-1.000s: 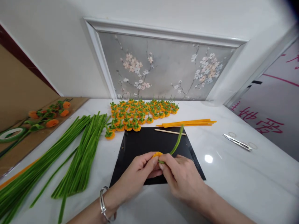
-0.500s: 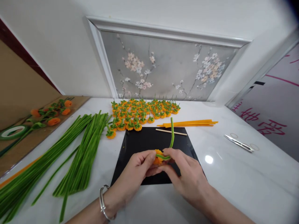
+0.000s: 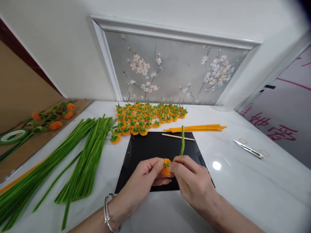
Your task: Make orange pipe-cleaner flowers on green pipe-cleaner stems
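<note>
Left hand, head view: we record it clamped on 1 orange flower, held above the black mat. Right hand: fingertips pinched together on 1 green strip at the flower, its free end upright. On the mat we list 1 wooden stick; on the bench, orange strips, 1 pair of snips, green bundles, flower heads.

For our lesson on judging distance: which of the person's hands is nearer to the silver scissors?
Right. The right hand, pinching the green strip, is left of the silver scissors; the left hand, holding the orange flower, is farther left, beyond the right hand.
</note>
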Demonstrator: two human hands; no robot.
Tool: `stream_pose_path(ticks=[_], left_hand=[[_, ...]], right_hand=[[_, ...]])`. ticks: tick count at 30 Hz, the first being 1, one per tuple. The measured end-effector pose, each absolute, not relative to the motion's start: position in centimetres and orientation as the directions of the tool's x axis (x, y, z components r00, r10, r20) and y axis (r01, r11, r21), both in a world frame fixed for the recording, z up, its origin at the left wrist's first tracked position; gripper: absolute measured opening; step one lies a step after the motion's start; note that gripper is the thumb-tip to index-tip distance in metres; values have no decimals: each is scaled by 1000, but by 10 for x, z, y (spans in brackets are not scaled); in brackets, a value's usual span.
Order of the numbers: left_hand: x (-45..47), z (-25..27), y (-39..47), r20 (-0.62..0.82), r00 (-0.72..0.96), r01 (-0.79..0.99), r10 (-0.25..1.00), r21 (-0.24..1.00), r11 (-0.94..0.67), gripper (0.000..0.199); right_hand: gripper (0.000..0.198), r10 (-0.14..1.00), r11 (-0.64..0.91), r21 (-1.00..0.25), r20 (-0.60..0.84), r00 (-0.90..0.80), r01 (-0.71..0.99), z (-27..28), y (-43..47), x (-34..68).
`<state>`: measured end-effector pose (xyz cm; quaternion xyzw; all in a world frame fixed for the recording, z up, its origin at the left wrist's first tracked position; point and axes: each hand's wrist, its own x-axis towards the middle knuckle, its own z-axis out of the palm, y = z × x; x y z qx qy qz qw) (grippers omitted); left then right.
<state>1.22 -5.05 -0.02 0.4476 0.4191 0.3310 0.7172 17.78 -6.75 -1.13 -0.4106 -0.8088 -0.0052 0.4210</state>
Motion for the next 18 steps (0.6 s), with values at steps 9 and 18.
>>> stream_pose_path(ticks=[9,18], left_hand=[[14,-3,-50,-265,363,-10,893,958,288,40],[17,-4,-50,-333,336,-120,881,913,390,42]], right_hand=[[19,667,644,-328,684,-296,691,-16,-69,174],[21,561,780,-12,457,-690,626,-1,-74,175]])
